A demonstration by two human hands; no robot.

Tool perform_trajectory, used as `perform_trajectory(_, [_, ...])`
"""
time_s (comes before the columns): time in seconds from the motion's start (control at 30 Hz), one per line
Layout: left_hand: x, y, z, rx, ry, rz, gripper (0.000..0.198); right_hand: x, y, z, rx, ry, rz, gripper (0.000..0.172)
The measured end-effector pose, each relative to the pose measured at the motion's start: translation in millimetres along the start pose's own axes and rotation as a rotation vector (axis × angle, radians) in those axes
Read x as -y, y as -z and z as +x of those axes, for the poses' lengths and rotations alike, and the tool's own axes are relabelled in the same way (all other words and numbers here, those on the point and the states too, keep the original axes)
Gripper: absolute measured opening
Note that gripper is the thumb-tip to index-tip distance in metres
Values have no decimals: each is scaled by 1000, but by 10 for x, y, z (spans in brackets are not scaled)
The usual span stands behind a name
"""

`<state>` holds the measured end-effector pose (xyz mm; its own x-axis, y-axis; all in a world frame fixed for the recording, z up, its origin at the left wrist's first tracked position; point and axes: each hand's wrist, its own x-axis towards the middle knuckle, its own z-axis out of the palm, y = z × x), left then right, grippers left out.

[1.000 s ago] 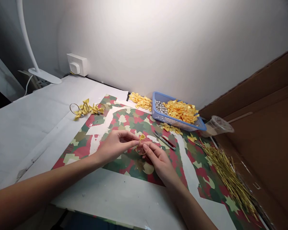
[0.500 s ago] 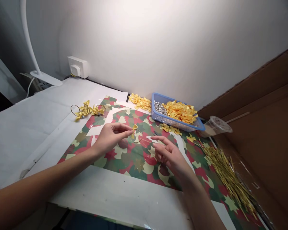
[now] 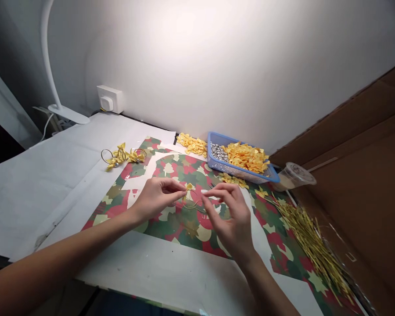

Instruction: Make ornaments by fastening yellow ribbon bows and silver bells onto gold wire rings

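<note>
My left hand (image 3: 158, 197) pinches a thin metal ring with a small yellow bow (image 3: 190, 195) on it, held just above the patterned paper (image 3: 184, 221). My right hand (image 3: 228, 215) is closed in a pinch at the ring's right side, its fingertips touching the ring. Both hands meet over the middle of the paper. What the right fingertips hold beyond the ring is too small to make out.
A blue basket (image 3: 242, 171) of yellow bows and silver bits stands behind the hands. Loose yellow bows (image 3: 192, 144) lie beside it. Finished rings with bows (image 3: 122, 156) lie at left. Gold wire ties (image 3: 311, 243), a plastic cup (image 3: 292, 175), cardboard (image 3: 365, 175) at right. Lamp base (image 3: 72, 115) at back left.
My right hand let go and opened half a second ago, then came back and pinched the ring's right side. My left hand kept hold of the ring with the bow throughout.
</note>
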<state>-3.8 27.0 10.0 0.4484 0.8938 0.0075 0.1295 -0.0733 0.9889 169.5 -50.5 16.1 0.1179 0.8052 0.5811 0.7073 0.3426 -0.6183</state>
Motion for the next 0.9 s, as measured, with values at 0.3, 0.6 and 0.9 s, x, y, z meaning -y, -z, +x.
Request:
perform_trajectory(0.3, [1,-1,1,63,3,-9,19,-31,-153,120,347,87,-122,10])
perform_trajectory(0.6, [15,-14,-2,148,47,-26,25,-67,-201,69,306,-169,96,21])
perform_trajectory(0.9, [112,-27,46,194,119,-33,19,-129,-287,3,224,-435,335,22])
